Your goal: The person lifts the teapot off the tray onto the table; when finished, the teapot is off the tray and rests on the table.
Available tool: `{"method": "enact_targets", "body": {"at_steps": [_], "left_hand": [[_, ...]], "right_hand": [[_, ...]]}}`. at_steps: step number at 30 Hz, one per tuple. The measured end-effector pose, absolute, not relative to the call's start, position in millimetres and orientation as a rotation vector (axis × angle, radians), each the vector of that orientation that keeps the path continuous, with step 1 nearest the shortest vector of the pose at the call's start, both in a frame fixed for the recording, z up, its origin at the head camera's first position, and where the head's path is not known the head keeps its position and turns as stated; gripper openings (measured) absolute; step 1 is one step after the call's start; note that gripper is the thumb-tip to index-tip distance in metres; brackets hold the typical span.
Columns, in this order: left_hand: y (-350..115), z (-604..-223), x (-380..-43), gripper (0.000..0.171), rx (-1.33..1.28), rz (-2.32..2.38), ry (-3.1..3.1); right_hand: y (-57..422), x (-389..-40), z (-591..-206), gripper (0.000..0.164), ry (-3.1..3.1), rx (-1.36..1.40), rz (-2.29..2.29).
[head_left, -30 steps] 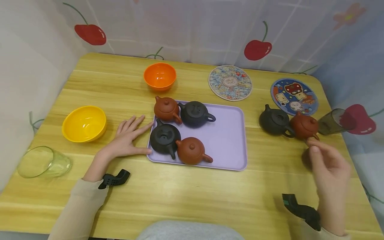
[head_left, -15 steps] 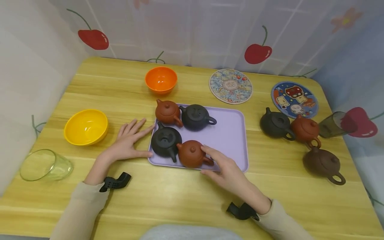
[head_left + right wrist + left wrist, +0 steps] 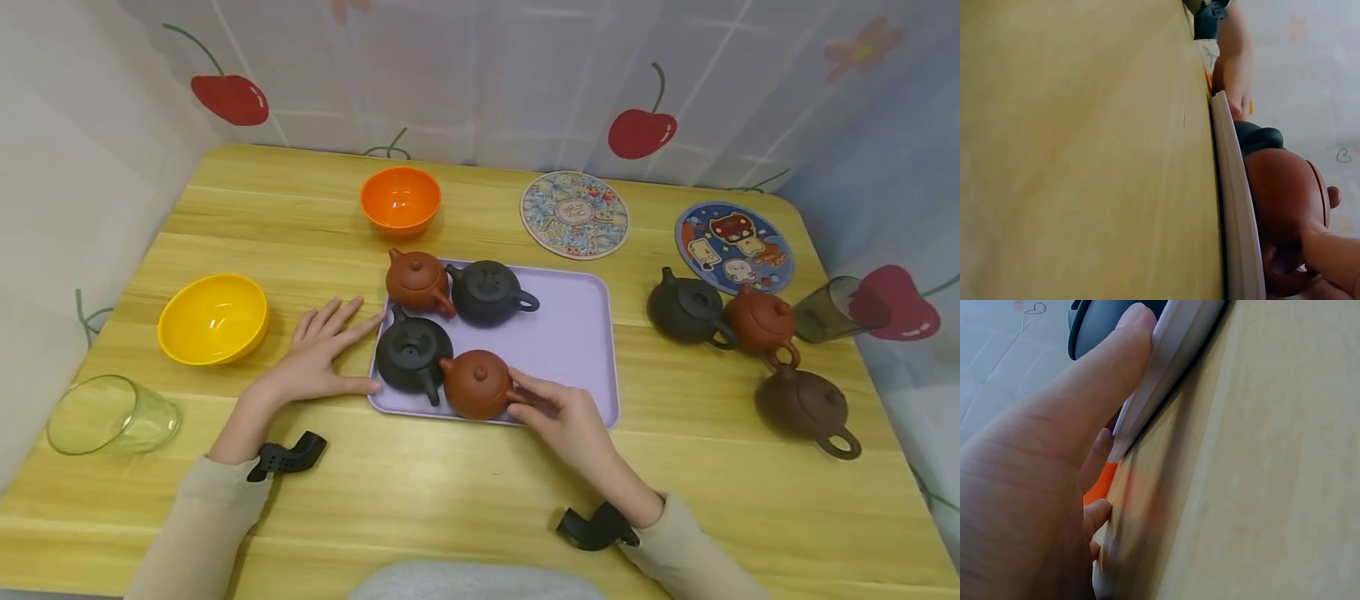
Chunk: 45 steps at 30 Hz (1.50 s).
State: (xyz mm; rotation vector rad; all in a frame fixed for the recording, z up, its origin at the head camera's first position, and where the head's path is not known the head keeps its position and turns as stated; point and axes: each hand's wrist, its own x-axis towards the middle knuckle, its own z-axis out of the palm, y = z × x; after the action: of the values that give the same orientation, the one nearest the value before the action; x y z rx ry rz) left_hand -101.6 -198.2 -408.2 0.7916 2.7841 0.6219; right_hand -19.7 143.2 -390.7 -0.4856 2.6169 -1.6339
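Observation:
On the lilac tray (image 3: 566, 333), two reddish-brown and two black teapots stand crowded toward the left. My right hand (image 3: 573, 425) pinches the handle of the front reddish-brown teapot (image 3: 477, 387). Seen from the right wrist, that teapot (image 3: 1282, 194) stands just inside the tray rim, with the thumb against it by the handle. The front black teapot (image 3: 411, 358) is right beside it. Behind them are the back reddish-brown teapot (image 3: 416, 282) and back black teapot (image 3: 486, 293). With fingers spread, my left hand (image 3: 311, 358) touches the tray's left edge, its thumb (image 3: 1138, 319) at the rim.
Rightward stand another black teapot (image 3: 684, 310), a reddish-brown teapot (image 3: 759, 323), a dark brown teapot (image 3: 801, 404) and a grey glass (image 3: 828, 312). Two round mats lie behind. An orange bowl (image 3: 401, 204), a yellow bowl (image 3: 213, 321) and a green-tinted glass (image 3: 146, 417) stand leftward.
My right hand has left the dark brown teapot at the right, crossed to the tray and taken the front reddish-brown teapot's handle. My left hand has stayed at the tray's edge.

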Motion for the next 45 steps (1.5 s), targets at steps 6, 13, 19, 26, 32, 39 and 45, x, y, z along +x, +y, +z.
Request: {"method": "enact_targets", "body": {"at_steps": [6, 13, 19, 26, 32, 39, 45], "left_hand": [[-198.1, -409.9, -102.1, 0.089, 0.795, 0.617, 2.783], [-199.0, -410.7, -102.7, 0.089, 0.798, 0.626, 2.782], [-199.2, -408.8, -103.5, 0.089, 0.806, 0.629, 2.786], [-199.3, -410.6, -103.7, 0.090, 0.823, 0.627, 2.789], [-199.1, -412.6, -103.4, 0.090, 0.823, 0.641, 2.789], [-197.8, -411.8, -103.5, 0.089, 0.816, 0.640, 2.787], [-199.1, -411.7, -102.4, 0.089, 0.824, 0.658, 2.789]], "right_hand": [[137.9, -17.4, -383.0, 0.024, 2.480, -0.255, -1.835], [131.6, -14.9, -368.9, 0.014, 2.524, -0.176, -1.878], [144.6, -17.7, -368.6, 0.013, 2.603, -0.244, -1.954], [203.7, -25.9, -397.7, 0.017, 2.488, -0.170, -2.299], [278.4, -22.9, -431.7, 0.027, 2.413, -0.004, -2.595], [329.4, -0.4, -429.9, 0.031, 2.448, 0.280, -2.723], [334.5, 12.3, -409.2, 0.028, 2.458, 0.579, -2.768]]}}
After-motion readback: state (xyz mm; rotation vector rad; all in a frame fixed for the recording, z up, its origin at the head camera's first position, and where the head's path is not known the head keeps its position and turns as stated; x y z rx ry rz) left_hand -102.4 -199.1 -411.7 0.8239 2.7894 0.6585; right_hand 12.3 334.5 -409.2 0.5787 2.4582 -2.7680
